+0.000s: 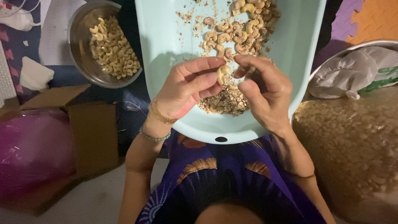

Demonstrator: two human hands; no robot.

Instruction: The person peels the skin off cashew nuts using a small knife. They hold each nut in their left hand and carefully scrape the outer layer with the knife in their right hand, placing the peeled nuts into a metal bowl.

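Both hands pinch one cashew over the pale tray; left hand and right hand closed on it.

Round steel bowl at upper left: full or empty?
Partly full: the round steel bowl holds pale peeled cashew kernels heaped to one side, bare metal showing.

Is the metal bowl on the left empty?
No, the metal bowl holds a heap of pale peeled cashews.
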